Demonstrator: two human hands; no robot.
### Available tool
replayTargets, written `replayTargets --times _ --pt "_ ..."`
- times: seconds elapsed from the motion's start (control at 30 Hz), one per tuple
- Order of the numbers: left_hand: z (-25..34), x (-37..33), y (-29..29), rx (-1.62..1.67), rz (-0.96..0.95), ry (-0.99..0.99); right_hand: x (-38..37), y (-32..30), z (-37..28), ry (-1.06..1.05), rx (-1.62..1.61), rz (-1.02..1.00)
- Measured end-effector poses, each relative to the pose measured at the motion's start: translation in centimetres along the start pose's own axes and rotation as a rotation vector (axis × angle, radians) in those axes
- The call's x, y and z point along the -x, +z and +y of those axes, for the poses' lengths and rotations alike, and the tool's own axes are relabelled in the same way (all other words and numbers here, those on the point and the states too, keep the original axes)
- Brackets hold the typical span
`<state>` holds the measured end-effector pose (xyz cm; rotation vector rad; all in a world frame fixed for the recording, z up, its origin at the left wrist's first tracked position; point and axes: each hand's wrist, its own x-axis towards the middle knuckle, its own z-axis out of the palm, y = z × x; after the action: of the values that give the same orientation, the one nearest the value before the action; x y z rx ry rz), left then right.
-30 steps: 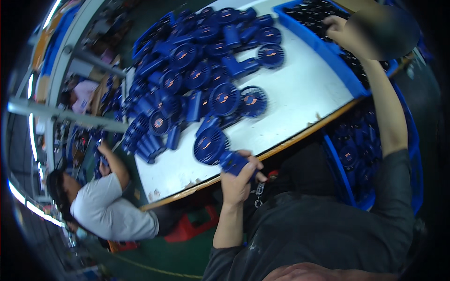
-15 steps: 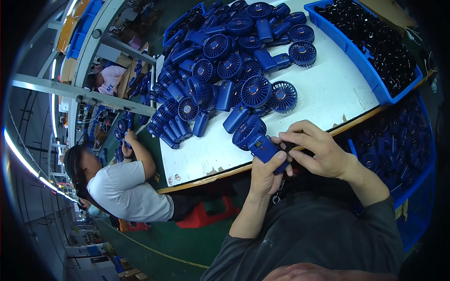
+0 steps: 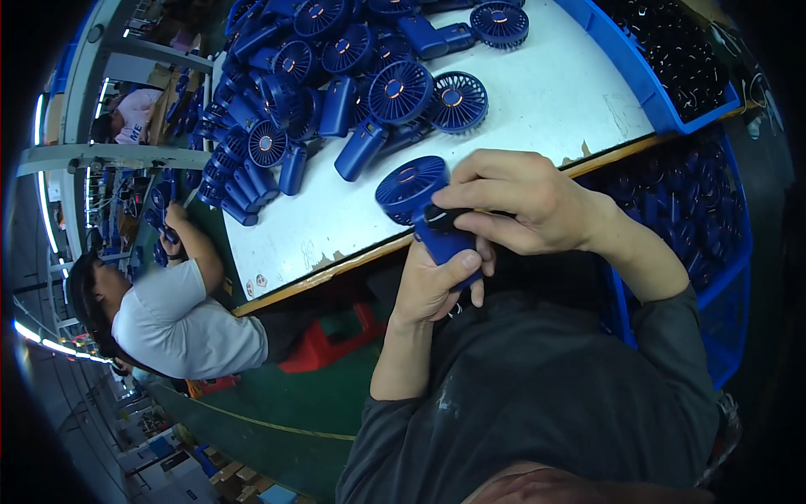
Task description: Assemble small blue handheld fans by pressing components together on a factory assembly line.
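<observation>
My left hand (image 3: 432,281) is wrapped round the handle of a blue handheld fan (image 3: 411,186), near the table's front edge. The fan's round head tilts toward the upper left, and my thumb presses along the handle. Over the fan's neck, my right hand (image 3: 525,202) pinches a small black part (image 3: 442,217) between thumb and fingers. The part rests against the neck, just below the head; its exact shape is mostly hidden by the fingers. Beyond my hands, a heap of similar blue fans (image 3: 401,92) covers the far left of the table.
A blue bin (image 3: 642,63) of small black parts stands on the white table (image 3: 537,101) at right. Below it, another blue bin (image 3: 729,277) holds many blue fans. At left a co-worker (image 3: 180,311) in a pale shirt handles fans, near a red stool (image 3: 332,340).
The fan in my left hand has turned, its head now showing more. My right hand has moved up to the fan's neck with the small black part. The whole view has shifted.
</observation>
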<state>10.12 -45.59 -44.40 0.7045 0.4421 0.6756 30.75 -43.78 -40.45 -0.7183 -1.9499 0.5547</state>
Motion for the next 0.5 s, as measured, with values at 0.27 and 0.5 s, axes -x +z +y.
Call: replayTargets --times 0.27,0.5 --pt "-0.7 0.0 -0.4 0.096 0.038 0.100 -0.9 2.1 -0.7 0.036 0.194 -0.049" --pt "-0.9 -1.6 1.5 0.182 0.320 0.185 0.2 3.5 -2.0 0.196 0.366 -0.080"
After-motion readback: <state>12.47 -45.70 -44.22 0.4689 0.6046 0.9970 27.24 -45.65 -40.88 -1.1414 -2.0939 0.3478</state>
